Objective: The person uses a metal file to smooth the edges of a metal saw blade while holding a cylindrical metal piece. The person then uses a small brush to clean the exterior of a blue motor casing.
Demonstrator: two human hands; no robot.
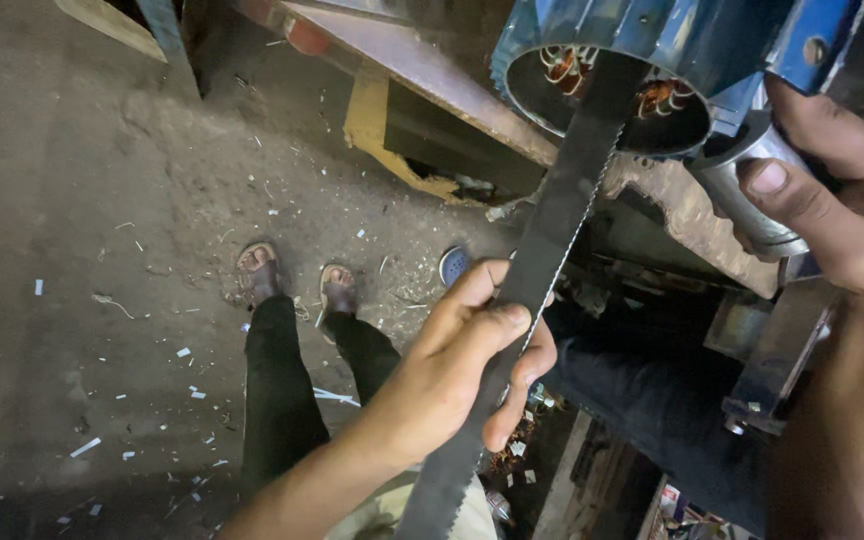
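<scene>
Saw blade (542, 250) gripped mid-length by left hand (462, 365), fingers wrapped round it, thumb laid along flat side. Toothed edge faces approx 3 o'clock, close to curled fingertips. Blade runs from 6 o'clock up toward 1 o'clock, top end passed into open mouth of blue motor housing (652, 50); copper windings (662, 95) seen inside.

Right hand (832, 190) at 2–3 o'clock, closed on a grey metal cylinder (752, 185) beside housing, thumb on top. Hands well apart.

Floor (102, 250) at 9 o'clock dusty w/ scraps; sandalled feet (297, 280) below.

Risks, as judged: teeth could bite fingers if blade slips through bare grip; windings could be nicked if blade is tilted; housing could shift off bench edge (692, 215) if not steadied.
</scene>
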